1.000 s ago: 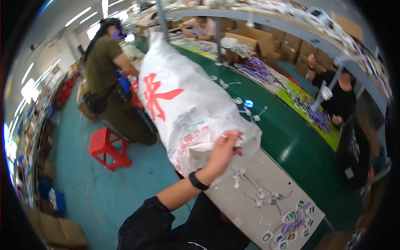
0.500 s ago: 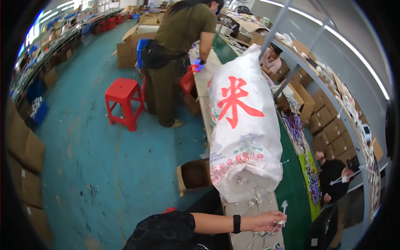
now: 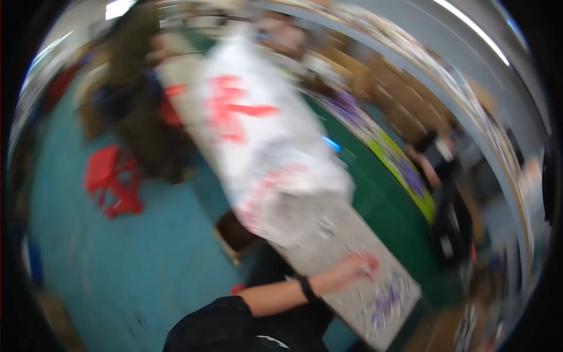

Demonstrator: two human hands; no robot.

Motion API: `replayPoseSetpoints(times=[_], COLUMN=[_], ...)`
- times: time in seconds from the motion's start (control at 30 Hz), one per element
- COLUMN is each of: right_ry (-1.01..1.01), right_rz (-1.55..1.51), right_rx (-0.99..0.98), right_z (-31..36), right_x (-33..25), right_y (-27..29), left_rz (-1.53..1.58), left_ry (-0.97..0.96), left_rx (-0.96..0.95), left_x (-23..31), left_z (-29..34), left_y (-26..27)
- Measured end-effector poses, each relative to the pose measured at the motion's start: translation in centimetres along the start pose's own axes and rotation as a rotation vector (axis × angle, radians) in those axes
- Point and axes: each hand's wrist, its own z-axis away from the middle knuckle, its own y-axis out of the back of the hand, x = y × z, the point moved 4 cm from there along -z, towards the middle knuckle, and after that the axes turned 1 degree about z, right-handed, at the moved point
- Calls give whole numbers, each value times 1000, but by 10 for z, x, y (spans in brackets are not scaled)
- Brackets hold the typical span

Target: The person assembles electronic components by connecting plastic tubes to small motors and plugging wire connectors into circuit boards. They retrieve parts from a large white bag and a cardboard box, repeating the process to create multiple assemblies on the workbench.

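Although motion blur softens the whole view, the left hand (image 3: pixel 349 270), with a black band (image 3: pixel 306 288) at its wrist, can be made out over a pale work board (image 3: pixel 308 258). Its fingers are drawn close together, with something whitish at their tips; whether they grip it cannot be told. Beyond the hand, a large white sack (image 3: pixel 299 146) lies lengthwise along the work surface, its open mouth toward the person, with small whitish parts (image 3: pixel 325 224) scattered in front of it. Printing on the sack consists of one large red character (image 3: pixel 231 111) and, nearer the mouth, smaller red lettering (image 3: pixel 258 199), the latter too smeared to read. Purple and white pieces (image 3: pixel 387 302) lie near the board's close end, beside a green surface (image 3: pixel 381 202). At right, a black container (image 3: pixel 454 226) bears a small pale label (image 3: pixel 447 245), likewise illegible.
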Motion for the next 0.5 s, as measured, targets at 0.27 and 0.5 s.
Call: replayPoseSetpoints(times=[0.27,0.5], right_ry=[-538,-878], right_rz=[-1608,-1642], right_rx=[-443,-567], right_z=[159,196], right_x=[-78,-67], right_y=[-265,-344], left_rz=[-210,-433], left_ry=[145,-30], left_rx=[318,395], left_x=[-13,5], left_z=[-20,-41], left_y=[-17,1])
